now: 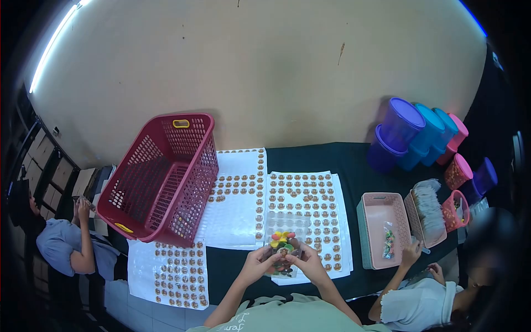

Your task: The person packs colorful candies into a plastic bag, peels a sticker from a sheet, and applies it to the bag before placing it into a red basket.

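"Plastic, clear and filled with colourful pieces, is held up at the near edge of the desk point(316, 157): a packet point(282, 238), over the lower end of a sticker sheet point(323, 221)."

"How are the fingers set?"

"The packet is pinched between the left hand point(256, 266) and the right hand point(311, 264), with the thumbs brought close together at a round sticker point(285, 251). Whether it is fully stuck down cannot be told."

"What could be spoiled?"

"The sticker could be creased or tilted if it is pressed unevenly over the lumpy contents. If the grip were loosened, the packet could be dropped past the near edge, and the sheet could be dragged along by a brushing wrist."
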Tool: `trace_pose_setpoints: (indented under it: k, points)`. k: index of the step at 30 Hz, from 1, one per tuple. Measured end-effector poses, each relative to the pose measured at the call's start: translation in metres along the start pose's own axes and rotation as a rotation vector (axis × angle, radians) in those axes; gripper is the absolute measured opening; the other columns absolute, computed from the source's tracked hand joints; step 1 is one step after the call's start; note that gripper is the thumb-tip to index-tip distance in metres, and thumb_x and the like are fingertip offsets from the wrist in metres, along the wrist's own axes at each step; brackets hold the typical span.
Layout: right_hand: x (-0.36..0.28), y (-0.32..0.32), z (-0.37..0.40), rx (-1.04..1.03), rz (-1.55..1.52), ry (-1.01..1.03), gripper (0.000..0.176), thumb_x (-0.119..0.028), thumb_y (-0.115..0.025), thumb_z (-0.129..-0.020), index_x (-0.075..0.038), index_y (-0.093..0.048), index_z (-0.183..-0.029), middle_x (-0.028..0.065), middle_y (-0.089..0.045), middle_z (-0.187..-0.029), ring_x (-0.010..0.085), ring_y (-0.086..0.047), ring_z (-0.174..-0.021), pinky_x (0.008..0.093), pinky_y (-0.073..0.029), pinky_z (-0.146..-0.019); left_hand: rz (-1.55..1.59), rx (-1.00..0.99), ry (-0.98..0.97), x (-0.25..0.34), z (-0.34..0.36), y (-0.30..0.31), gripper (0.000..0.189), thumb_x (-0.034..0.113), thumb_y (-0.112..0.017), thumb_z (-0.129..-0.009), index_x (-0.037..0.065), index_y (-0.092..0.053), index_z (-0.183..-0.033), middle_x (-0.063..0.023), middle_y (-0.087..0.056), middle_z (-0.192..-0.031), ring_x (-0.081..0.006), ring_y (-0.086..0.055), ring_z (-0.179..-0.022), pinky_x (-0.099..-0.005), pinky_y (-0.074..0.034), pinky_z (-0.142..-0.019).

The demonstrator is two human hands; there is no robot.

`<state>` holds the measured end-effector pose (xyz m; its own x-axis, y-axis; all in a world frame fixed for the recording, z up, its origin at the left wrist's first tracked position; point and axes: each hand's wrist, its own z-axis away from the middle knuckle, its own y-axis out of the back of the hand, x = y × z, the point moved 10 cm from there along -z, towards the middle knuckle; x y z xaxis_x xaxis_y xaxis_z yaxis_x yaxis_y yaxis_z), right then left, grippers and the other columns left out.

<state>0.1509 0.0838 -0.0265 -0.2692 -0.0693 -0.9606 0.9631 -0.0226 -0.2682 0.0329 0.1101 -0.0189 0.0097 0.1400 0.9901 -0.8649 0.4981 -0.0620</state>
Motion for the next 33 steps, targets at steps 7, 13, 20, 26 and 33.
trace_pose_setpoints:
  k: [7,13,20,26,33]
  points:
    - [0.025,-0.01,0.005,-0.15,0.157,-0.057,0.042,-0.01,-0.064,-0.077,0.0,-0.049,-0.115,0.0063,-0.059,-0.096,0.0096,-0.056,-0.082,0.023,-0.044,-0.072,0.202,0.427,-0.283,0.028,0.006,0.03,0.02,0.012,-0.052,-0.086,-0.003,-0.055,-0.099,-0.0078,-0.061,-0.09,-0.0106,-0.058,-0.081,-0.0231,-0.046,-0.07]
    - [-0.016,-0.002,0.002,-0.028,0.465,0.1,0.039,-0.024,-0.068,-0.073,-0.006,-0.057,-0.105,0.0086,-0.061,-0.087,0.0163,-0.057,-0.076,0.0281,-0.044,-0.071,-0.452,0.467,-0.345,0.051,0.011,0.044,0.013,0.011,-0.056,-0.082,-0.001,-0.061,-0.082,-0.0079,-0.063,-0.076,-0.0137,-0.059,-0.066,-0.0241,-0.046,-0.059]
    - [-0.045,-0.031,0.002,-0.016,0.761,0.389,0.011,-0.013,-0.055,-0.077,-0.003,-0.052,-0.075,0.009,-0.052,-0.068,0.0258,-0.052,-0.063,0.0322,-0.036,-0.061,-0.754,0.292,-0.494,0.065,0.017,0.005,0.007,0.008,-0.063,-0.073,0.003,-0.063,-0.078,-0.0087,-0.06,-0.066,-0.0188,-0.056,-0.054,-0.0257,-0.043,-0.049]
    - [-0.067,-0.073,0.003,-0.099,0.7,0.415,0.014,-0.016,-0.053,-0.079,-0.003,-0.05,-0.074,0.0104,-0.05,-0.065,0.0273,-0.051,-0.058,0.0347,-0.038,-0.057,-0.788,0.582,-0.654,0.094,0.05,0.037,0.005,0.003,-0.063,-0.07,0.0,-0.06,-0.067,-0.0074,-0.055,-0.055,-0.0151,-0.049,-0.043,-0.0251,-0.035,-0.041]
    - [-0.1,-0.125,0.003,-0.18,0.715,0.604,0.013,-0.013,-0.055,-0.074,-0.003,-0.046,-0.074,0.0106,-0.05,-0.065,0.0288,-0.051,-0.056,0.0362,-0.039,-0.056,-0.737,0.898,-0.69,0.128,0.083,0.089,0.01,0.006,-0.059,-0.077,0.001,-0.058,-0.068,-0.0058,-0.052,-0.053,-0.0138,-0.047,-0.043,-0.0258,-0.032,-0.041]
